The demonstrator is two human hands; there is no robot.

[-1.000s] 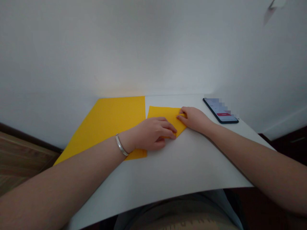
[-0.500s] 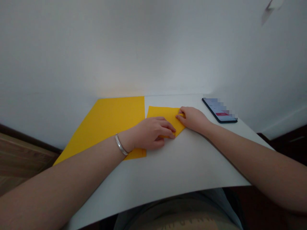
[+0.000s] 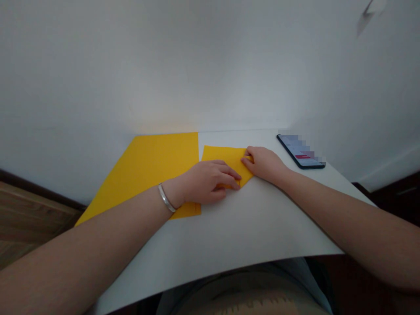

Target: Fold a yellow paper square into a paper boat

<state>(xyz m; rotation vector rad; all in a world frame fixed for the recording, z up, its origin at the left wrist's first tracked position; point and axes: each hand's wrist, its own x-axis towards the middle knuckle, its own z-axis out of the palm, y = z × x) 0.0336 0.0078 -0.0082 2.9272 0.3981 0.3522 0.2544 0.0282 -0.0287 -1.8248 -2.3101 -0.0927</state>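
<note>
A small folded yellow paper point(image 3: 223, 154) lies on the white table point(image 3: 249, 223), pointing down to the right. My left hand point(image 3: 206, 183), with a silver bracelet at the wrist, lies on its lower left part with fingers curled and pressed on the paper near its tip. My right hand point(image 3: 264, 164) pinches the paper's right corner between thumb and fingers. A larger flat yellow sheet point(image 3: 154, 166) lies to the left, partly under my left wrist.
A phone point(image 3: 300, 152) with a lit screen lies at the table's far right corner. A white wall stands right behind the table. Wooden floor shows at the left, below the table's edge.
</note>
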